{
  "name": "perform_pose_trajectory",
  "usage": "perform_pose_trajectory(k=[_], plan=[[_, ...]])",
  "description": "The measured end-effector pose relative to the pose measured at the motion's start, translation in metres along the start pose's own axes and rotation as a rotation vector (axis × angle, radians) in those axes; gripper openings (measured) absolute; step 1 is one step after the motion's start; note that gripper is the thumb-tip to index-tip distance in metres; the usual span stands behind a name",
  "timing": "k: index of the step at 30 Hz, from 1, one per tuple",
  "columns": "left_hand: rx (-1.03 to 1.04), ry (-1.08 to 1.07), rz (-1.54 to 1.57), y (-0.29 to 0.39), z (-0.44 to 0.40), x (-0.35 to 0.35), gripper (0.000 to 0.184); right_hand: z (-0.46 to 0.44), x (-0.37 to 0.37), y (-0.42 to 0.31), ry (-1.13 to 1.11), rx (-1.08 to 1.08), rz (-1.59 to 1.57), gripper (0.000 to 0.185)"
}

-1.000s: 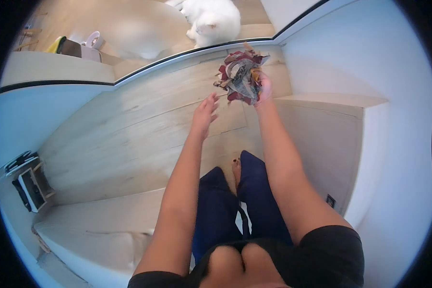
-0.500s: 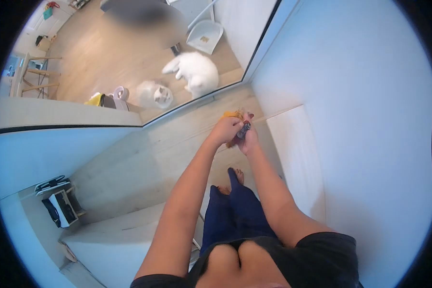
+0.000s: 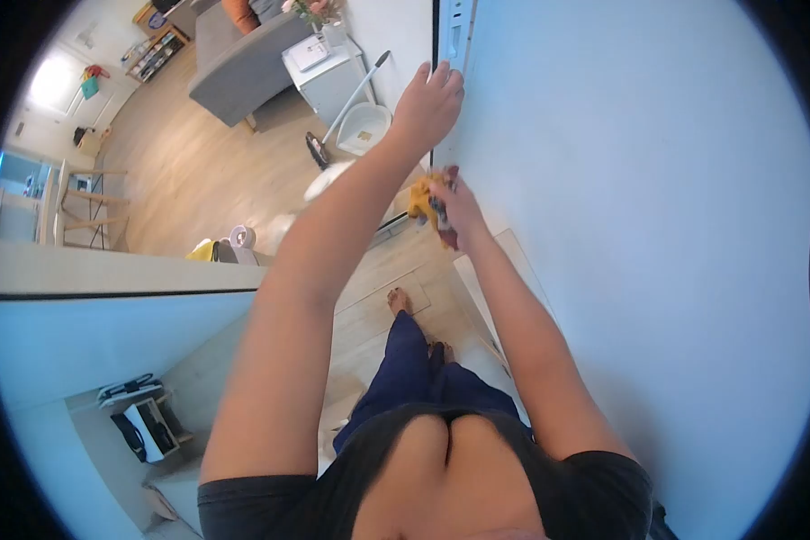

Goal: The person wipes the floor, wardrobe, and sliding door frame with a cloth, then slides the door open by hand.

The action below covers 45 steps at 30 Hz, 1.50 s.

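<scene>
My left hand [image 3: 427, 108] is raised at the upper middle, fingers stretched out and holding nothing. Its fingertips are close to the edge of the door frame, just below a white panel with small dark marks [image 3: 456, 31]; I cannot tell whether they touch it. Lower down, my right hand [image 3: 463, 216] is closed around a crumpled bundle [image 3: 430, 200] of yellow, dark red and grey, perhaps cloth. The bundle hangs out on both sides of the fingers. My left forearm hides part of a white cat [image 3: 328, 183] on the floor beyond.
Past the doorway stand a grey sofa [image 3: 243, 67], a white cabinet [image 3: 328, 76] with flowers, and a long-handled dustpan [image 3: 364, 129]. A pale wall [image 3: 639, 225] rises on the right. Low at left is a box of dark items [image 3: 148, 432].
My left hand has let go of the bundle and moved up toward the door frame. The bundle stays in my right hand. My view and feet have shifted, and more of the room shows.
</scene>
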<state>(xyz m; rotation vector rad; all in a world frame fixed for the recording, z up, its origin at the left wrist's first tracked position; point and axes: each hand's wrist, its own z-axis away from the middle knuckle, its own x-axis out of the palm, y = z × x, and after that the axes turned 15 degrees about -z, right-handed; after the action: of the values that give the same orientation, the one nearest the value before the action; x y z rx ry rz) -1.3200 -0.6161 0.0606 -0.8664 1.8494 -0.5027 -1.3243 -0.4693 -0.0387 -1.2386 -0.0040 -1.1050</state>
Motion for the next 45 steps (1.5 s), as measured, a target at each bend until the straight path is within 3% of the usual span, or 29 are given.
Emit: perform_pose_trajectory(k=[2, 4, 8, 11, 13, 19, 21, 26, 28, 32, 34, 35, 37, 38, 40, 41, 43, 45], plan=[[0.117, -0.079, -0.073, -0.006, -0.016, 0.011, 0.03, -0.019, 0.015, -0.024, 0.045, 0.006, 0.108, 0.036], [0.208, -0.16, -0.189, -0.016, -0.035, 0.021, 0.035, -0.051, 0.028, -0.05, 0.096, -0.242, 0.394, 0.035], [0.188, 0.064, -0.242, -0.029, -0.045, 0.042, 0.032, -0.067, 0.059, -0.092, 0.182, -0.433, 0.459, 0.036], [0.307, 0.016, -0.355, -0.041, -0.054, 0.032, 0.036, -0.09, 0.057, -0.103, 0.214, -0.469, 0.427, 0.038], [0.442, -0.167, -0.482, -0.042, -0.053, 0.023, 0.04, -0.094, 0.061, -0.113, 0.228, -0.473, 0.413, 0.039], [0.357, -0.045, -0.401, -0.042, -0.044, 0.029, 0.038, -0.114, 0.071, -0.14, 0.272, -0.592, 0.683, 0.046], [0.323, -0.072, -0.365, -0.042, -0.041, 0.027, 0.038, -0.122, 0.076, -0.148, 0.247, -0.724, 0.738, 0.048], [0.234, -0.097, -0.37, -0.043, -0.033, 0.029, 0.037, -0.147, 0.078, -0.166, -0.085, -0.521, 0.651, 0.043], [0.247, -0.224, -0.327, -0.046, -0.028, 0.014, 0.034, -0.134, 0.086, -0.177, -0.214, -0.33, 0.584, 0.048], [0.208, -0.413, -0.284, -0.048, -0.019, -0.002, 0.033, -0.125, 0.095, -0.194, -0.321, -0.17, 0.648, 0.048], [-0.01, -0.278, 0.037, -0.055, -0.006, -0.005, 0.032, -0.123, 0.103, -0.198, -0.453, -0.012, 0.566, 0.045], [-0.016, -0.289, 0.029, -0.054, 0.004, -0.012, 0.032, -0.128, 0.106, -0.194, -0.468, -0.007, 0.565, 0.045], [-0.374, -0.456, 0.658, -0.045, 0.033, -0.024, 0.03, -0.134, 0.114, -0.181, -0.526, -0.104, 0.598, 0.04], [-0.376, -0.467, 0.655, -0.041, 0.048, -0.015, 0.03, -0.132, 0.116, -0.176, -0.549, -0.094, 0.559, 0.042], [-0.736, -0.585, 1.0, -0.03, 0.081, 0.005, 0.034, -0.14, 0.119, -0.162, -0.593, -0.055, 0.53, 0.041], [-0.738, -0.585, 0.998, -0.029, 0.091, 0.019, 0.034, -0.146, 0.121, -0.158, -0.631, -0.033, 0.507, 0.039], [-0.958, -0.81, 1.204, -0.03, 0.099, 0.044, 0.037, -0.155, 0.126, -0.151, -0.608, -0.002, 0.605, 0.038], [-0.953, -0.833, 1.249, -0.03, 0.109, 0.065, 0.04, -0.175, 0.134, -0.129, -0.528, -0.098, 0.651, 0.036]])
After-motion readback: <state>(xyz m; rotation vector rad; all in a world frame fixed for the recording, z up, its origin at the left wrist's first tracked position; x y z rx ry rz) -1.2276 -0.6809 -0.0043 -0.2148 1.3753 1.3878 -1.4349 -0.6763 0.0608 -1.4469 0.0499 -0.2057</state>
